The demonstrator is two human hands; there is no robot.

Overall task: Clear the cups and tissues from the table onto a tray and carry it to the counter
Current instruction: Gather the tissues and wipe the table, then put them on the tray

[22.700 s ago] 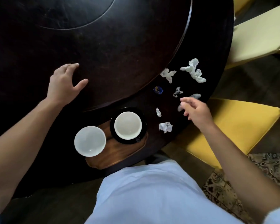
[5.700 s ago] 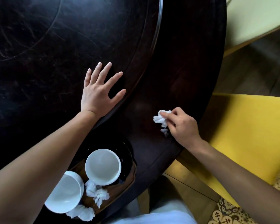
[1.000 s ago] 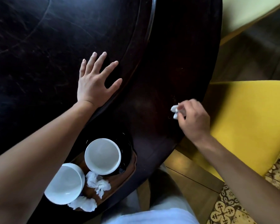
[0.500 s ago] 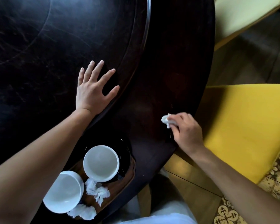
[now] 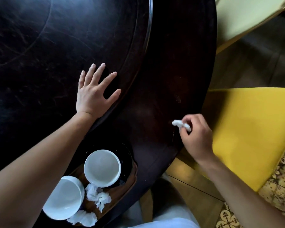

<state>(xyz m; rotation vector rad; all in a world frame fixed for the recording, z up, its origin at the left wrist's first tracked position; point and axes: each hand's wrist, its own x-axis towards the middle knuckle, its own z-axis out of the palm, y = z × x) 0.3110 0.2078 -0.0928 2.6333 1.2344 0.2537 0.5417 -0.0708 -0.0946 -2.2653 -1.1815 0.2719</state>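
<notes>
Tissue (image 5: pixel 181 125) pinched in right hand (image 5: pixel 196 137)

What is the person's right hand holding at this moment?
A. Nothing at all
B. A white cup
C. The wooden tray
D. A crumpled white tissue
D. The right hand pinches a small crumpled tissue over the dark table, while both white cups sit on the tray near the person's body.

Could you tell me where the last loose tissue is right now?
The tissue is pinched in the right hand, near the table's right edge beside the yellow chair.
</notes>
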